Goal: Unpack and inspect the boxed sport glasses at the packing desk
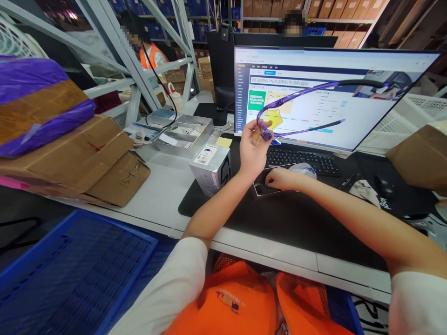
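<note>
My left hand (256,144) is raised in front of the monitor, its fingers pinched on a pair of purple-framed glasses (284,100). Both temples point right, with dark tips, and a yellow patch shows beside my fingertips. Lower down, my right hand (282,179) is closed at a small open box (260,188) on the black desk mat. Its fingertips are inside the box, on something dark that I cannot make out. Left of both hands stands a silver printed carton (211,170) with a white label on top.
Behind my hands are a monitor (331,111) and a keyboard (307,162). A divided grey tray (185,135) sits to the left, beyond cardboard boxes (70,153). A mouse (384,186) lies at right. Below the desk is a blue crate (77,265). Two people are farther back.
</note>
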`<state>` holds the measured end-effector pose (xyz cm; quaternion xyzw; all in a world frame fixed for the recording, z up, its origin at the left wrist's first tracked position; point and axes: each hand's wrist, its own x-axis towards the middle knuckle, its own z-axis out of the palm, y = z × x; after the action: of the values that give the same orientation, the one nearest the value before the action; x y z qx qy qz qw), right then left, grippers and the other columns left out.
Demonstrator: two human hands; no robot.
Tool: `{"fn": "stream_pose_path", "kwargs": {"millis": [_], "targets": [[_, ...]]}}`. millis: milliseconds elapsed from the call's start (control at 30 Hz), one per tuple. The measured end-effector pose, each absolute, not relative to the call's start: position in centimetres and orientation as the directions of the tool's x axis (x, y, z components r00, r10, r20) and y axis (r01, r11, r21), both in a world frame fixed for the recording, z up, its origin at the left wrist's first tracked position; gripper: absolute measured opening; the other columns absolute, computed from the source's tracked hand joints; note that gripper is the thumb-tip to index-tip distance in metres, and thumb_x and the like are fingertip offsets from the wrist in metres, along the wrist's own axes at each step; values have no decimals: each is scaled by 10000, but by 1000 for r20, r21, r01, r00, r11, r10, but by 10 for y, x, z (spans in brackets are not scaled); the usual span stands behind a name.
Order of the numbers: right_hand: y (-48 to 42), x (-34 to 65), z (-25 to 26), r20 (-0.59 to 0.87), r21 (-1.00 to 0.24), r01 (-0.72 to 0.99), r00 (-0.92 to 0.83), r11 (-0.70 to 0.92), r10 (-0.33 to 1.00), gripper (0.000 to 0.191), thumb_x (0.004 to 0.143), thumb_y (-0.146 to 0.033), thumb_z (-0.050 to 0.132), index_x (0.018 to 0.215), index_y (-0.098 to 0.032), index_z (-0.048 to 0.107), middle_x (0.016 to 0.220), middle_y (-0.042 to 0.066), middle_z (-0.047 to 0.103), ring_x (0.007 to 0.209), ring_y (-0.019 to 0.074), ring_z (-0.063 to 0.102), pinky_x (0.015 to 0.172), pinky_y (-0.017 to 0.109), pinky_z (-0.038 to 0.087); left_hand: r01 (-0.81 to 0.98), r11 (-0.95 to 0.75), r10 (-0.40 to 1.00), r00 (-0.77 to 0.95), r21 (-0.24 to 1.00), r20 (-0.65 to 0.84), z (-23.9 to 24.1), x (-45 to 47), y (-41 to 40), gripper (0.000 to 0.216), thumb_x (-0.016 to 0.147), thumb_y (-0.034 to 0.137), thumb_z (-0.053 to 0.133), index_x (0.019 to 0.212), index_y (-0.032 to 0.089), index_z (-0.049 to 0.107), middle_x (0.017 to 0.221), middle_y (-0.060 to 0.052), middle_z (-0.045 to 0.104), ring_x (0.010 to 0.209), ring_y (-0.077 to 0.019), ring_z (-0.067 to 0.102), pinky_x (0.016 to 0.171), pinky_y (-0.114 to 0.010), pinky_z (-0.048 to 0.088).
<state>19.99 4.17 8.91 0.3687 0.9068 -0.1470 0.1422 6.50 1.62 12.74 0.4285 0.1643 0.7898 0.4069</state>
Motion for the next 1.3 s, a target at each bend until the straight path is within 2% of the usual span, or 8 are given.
{"fn": "stream_pose_path", "kwargs": {"millis": [133, 333, 567, 667, 800, 1000, 1133, 1300], "targets": [[40, 195, 86, -396, -156, 689, -700, 707, 595, 384, 845, -241, 607, 1182, -265, 789, 1085, 36, 778, 891, 196, 701, 753, 246, 459, -507, -601, 795, -305, 618, 523, 126, 65, 18, 437, 800, 376, 857, 1101, 234, 574, 1169, -18, 642, 1367, -266, 574, 1239, -477, 365], [39, 188, 82, -426, -122, 676, -697, 727, 577, 318, 802, -167, 580, 979, -225, 837, 903, 57, 781, 775, 185, 680, 693, 251, 429, -499, -629, 773, -327, 595, 543, 127, 64, 18, 453, 775, 401, 872, 1080, 235, 582, 1122, -17, 657, 1269, -244, 641, 1219, -457, 389], [36, 191, 82, -415, -151, 658, -719, 737, 557, 423, 833, -249, 588, 1209, -283, 780, 1066, 35, 780, 875, 187, 697, 727, 235, 445, -515, -623, 777, -319, 589, 543, 122, 66, 24, 520, 738, 454, 888, 1092, 232, 578, 1128, -21, 644, 1290, -259, 627, 1219, -463, 379], [34, 184, 80, -464, -116, 669, -690, 734, 555, 409, 814, -215, 598, 1163, -282, 799, 1054, 47, 782, 883, 204, 704, 719, 249, 446, -511, -617, 782, -312, 599, 540, 120, 67, 25, 547, 725, 451, 898, 1105, 232, 570, 1133, -27, 646, 1310, -269, 615, 1219, -467, 379], [27, 178, 79, -490, -53, 708, -633, 704, 600, 365, 808, -167, 574, 1062, -236, 827, 1013, 85, 781, 892, 228, 712, 711, 268, 455, -522, -600, 795, -307, 606, 523, 121, 66, 25, 503, 751, 405, 890, 1097, 231, 569, 1162, -31, 633, 1354, -270, 581, 1225, -463, 370], [2, 188, 81, -433, 2, 804, -535, 594, 725, 345, 852, -195, 551, 1085, -183, 805, 1089, 151, 761, 983, 277, 716, 749, 300, 492, -541, -577, 811, -294, 612, 505, 120, 67, 27, 519, 736, 400, 902, 1104, 228, 578, 1199, -46, 618, 1414, -286, 524, 1244, -456, 340], [-4, 195, 80, -432, -59, 855, -488, 516, 759, 299, 832, -222, 578, 1015, -204, 814, 1039, 132, 768, 918, 269, 717, 716, 300, 487, -533, -592, 799, -291, 604, 527, 119, 69, 26, 531, 721, 440, 905, 1091, 232, 586, 1127, -33, 658, 1332, -260, 599, 1228, -449, 374], [9, 205, 79, -345, -258, 840, -541, 476, 767, 276, 845, -207, 557, 927, -224, 820, 936, 34, 779, 847, 190, 697, 729, 249, 462, -502, -595, 801, -311, 627, 512, 119, 68, 26, 570, 683, 494, 910, 1073, 230, 588, 1112, -18, 674, 1243, -225, 656, 1198, -415, 418]]}}
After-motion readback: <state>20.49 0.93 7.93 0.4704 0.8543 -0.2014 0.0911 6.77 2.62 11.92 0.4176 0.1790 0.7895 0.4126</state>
